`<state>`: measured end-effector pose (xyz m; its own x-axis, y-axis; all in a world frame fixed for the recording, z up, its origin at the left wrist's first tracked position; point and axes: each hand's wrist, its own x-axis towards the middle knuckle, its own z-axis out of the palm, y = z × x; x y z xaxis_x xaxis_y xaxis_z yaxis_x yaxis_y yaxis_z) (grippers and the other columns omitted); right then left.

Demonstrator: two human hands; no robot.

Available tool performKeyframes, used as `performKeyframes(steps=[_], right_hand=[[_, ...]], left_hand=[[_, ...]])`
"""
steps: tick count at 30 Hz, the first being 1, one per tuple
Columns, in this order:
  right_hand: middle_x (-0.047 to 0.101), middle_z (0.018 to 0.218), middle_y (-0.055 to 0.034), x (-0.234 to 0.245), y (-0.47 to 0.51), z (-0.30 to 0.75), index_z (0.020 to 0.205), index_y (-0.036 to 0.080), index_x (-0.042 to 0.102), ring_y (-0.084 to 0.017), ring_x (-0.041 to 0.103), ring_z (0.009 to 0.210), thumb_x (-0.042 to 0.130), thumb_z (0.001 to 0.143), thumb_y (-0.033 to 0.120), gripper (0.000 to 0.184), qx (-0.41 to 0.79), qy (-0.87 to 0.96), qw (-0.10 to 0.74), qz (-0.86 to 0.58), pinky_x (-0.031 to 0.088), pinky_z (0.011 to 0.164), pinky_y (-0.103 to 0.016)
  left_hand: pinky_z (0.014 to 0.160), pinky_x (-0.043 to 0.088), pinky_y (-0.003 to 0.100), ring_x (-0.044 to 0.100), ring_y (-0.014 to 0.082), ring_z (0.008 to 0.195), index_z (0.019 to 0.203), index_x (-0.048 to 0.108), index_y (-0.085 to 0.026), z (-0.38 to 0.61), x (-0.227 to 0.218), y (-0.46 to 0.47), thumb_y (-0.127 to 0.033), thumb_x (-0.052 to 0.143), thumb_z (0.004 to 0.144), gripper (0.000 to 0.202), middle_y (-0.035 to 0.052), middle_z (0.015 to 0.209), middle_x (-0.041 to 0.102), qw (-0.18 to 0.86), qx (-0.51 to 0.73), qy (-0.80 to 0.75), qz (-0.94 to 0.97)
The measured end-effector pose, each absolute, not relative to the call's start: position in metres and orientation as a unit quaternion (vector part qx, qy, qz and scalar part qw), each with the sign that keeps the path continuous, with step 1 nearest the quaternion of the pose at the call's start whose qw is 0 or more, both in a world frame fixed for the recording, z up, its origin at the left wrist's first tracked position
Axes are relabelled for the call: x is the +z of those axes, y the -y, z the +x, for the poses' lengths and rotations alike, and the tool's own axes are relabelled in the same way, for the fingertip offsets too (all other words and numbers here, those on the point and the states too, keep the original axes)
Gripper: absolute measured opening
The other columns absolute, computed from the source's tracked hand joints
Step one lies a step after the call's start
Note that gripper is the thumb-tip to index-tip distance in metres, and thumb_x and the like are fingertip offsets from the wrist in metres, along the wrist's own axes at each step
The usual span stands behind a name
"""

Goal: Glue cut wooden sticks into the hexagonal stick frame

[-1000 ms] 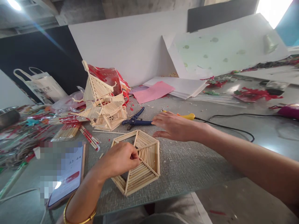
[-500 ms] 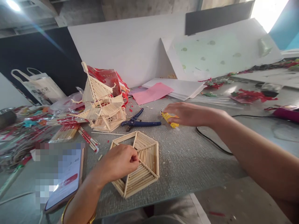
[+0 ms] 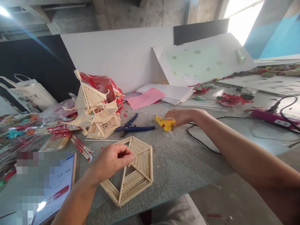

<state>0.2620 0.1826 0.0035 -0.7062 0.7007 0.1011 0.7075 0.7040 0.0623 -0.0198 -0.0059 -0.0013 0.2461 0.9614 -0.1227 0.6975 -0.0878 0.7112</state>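
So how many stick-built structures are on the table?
2: the tiered house model at the back left, in front of the red bag, and the hexagonal frame by the left hand. Others may be hidden from view.

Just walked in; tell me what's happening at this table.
A person's left hand has its fingers pinched together over the middle of a hexagonal stick frame. Several of its sections are filled in; its left side has gaps. The right hand is at a yellow glue gun, its grip partly hidden. Blue cutters lie beyond the frame, near a stick-built house model.
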Motion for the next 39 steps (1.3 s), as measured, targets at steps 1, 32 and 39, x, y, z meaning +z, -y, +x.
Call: performKeyframes(steps=[1, 32, 39], right_hand=[[0.063, 0.074, -0.0035, 0.001, -0.185, 0.259, 0.075, 0.016, 0.065, -0.014, 0.056, 0.063, 0.067, 0.058, 0.019, 0.018, -0.038, 0.926, -0.014, -0.376, 0.038, 0.057, -0.025], [0.049, 0.07, -0.0017, 0.028, -0.094, 0.213, 0.077, 0.016, 0.048, -0.01, 0.042, 0.061, 0.043, 0.088, 0.028, 0.017, 0.001, 0.976, 0.204, -0.075, 0.033, 0.055, -0.024], [0.051, 0.071, -0.002, 0.024, -0.096, 0.213, 0.079, 0.015, 0.049, -0.01, 0.043, 0.061, 0.046, 0.086, 0.026, 0.014, 0.003, 0.975, 0.213, -0.064, 0.033, 0.054, -0.024]], left_hand=[[0.058, 0.036, 0.023, 0.045, 0.0101, 0.06, 0.073, 0.059, -0.016, -0.02, 0.0, 0.005, -0.04, 0.05, 0.078, 0.026, -0.0017, 0.065, 0.056, 0.367, 0.214, -0.576, 0.698], [0.065, 0.044, 0.026, 0.058, 0.015, 0.067, 0.084, 0.062, -0.019, -0.014, -0.009, 0.002, -0.042, 0.053, 0.079, 0.025, 0.0022, 0.077, 0.066, 0.079, 0.432, -0.663, 0.606], [0.063, 0.044, 0.026, 0.057, 0.0144, 0.065, 0.082, 0.062, -0.02, -0.017, -0.018, -0.002, -0.039, 0.054, 0.079, 0.021, 0.0007, 0.075, 0.065, 0.039, 0.46, -0.632, 0.622]])
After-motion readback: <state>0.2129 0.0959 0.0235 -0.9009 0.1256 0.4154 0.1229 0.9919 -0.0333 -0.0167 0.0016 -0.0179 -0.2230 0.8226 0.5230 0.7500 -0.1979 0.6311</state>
